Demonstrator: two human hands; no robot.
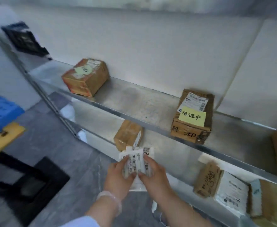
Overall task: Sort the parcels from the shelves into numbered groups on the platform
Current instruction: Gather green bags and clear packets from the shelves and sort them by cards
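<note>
Pinches white parcels at lower centre with left hand and right hand, labels upward, probably for reading numbers.

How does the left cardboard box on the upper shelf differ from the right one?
The left box has orange print on its sides and a pale, blurred note; the right box has black print and a bright yellow handwritten note. The right box looks more frayed at its edges than the left box. Both are brown cardboard with white shipping labels on top, standing on the upper shelf.
</note>
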